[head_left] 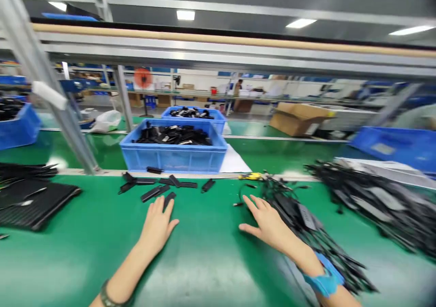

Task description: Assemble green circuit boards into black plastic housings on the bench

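My left hand is spread over the green work surface, its fingertips at the near edge of a loose group of small black rectangular pieces. One such piece lies right by its fingers, and I cannot tell whether they touch. My right hand, fingers apart and holding nothing, is beside a bundle of black cables with box-shaped adapters. A thin cable end with a plug lies just left of its fingertips. At the bundle's far end is a yellow-handled tool.
A blue bin full of black parts stands behind the pieces, with another blue bin behind it. A second cable pile lies right. At left is a black ridged mat. A metal post and overhead rail frame the bench.
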Motion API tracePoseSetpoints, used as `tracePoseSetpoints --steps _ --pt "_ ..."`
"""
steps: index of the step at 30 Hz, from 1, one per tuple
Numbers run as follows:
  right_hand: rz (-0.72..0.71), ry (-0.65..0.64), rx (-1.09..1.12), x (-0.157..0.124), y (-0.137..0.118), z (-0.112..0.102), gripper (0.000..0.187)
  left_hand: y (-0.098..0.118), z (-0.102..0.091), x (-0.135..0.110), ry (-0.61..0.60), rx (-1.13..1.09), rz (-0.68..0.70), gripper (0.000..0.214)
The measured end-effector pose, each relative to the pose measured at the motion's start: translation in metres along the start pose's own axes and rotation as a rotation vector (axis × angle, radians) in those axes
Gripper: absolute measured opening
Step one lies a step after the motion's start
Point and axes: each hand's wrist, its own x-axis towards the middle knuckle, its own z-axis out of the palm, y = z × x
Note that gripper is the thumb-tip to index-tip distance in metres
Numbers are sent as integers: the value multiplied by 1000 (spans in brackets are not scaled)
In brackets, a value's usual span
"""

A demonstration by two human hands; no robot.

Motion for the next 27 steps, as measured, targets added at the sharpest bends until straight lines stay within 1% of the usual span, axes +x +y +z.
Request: tracePoseSetpoints --steps 3,5,7,9,11,14,17,22,25,27 --pt "259 -71 -29 -56 44 8 110 -4 12 1 37 -5 53 54" --pt "413 -114 -32 -83 64 16 121 -6 15 0 48 -6 77 53" --pt "522 -148 -17 -99 80 24 126 -7 16 -1 43 3 87 54" --pt "579 -170 10 -105 94 30 128 -8 17 -2 36 18 89 54" --pt "590 -187 46 -105 107 32 122 -10 18 -2 38 28 89 55" --pt "592 -183 69 -100 118 29 101 -12 20 -1 36 31 91 56" --pt "626 -155 36 -93 116 26 88 -13 21 0 40 9 93 57" --pt "623 -127 5 -84 107 20 78 -14 21 0 70 -55 91 56" --pt "614 -128 6 -78 117 4 61 -13 20 -1 69 -67 87 56" --pt "600 -112 -3 -72 131 -16 48 -13 19 -2 66 -74 83 55"
